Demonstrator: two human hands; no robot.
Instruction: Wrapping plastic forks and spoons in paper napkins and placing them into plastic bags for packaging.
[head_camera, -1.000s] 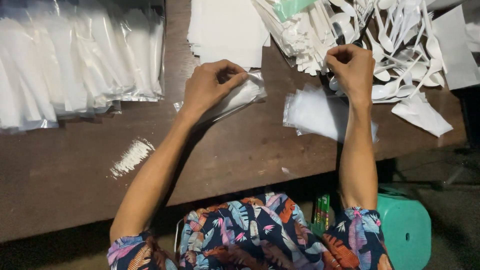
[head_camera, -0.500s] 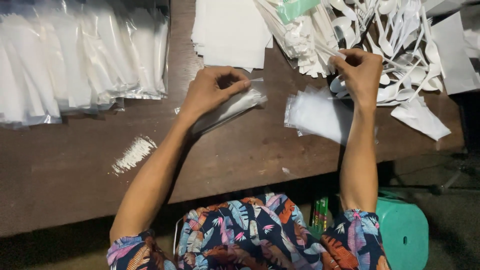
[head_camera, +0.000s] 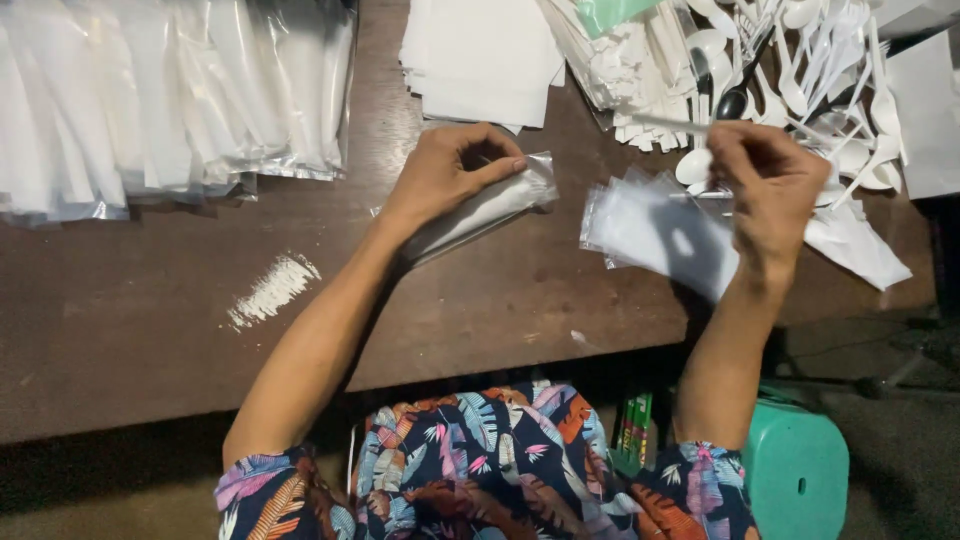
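Pinning a filled clear sleeve (head_camera: 480, 212) to the brown counter (head_camera: 150, 300), left hand (head_camera: 445, 175) closed on its open end; right hand (head_camera: 765, 180) pinches a light, stiff white straw-like stick (head_camera: 665, 122), best held mid-length; sleeve probably slippery, flimsy.

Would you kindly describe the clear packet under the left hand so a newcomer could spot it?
On the brown wooden table, below the stack of white paper sheets, the left hand presses down a clear packet. Unlike the flat empty bags to its right, it is filled and lies alone.
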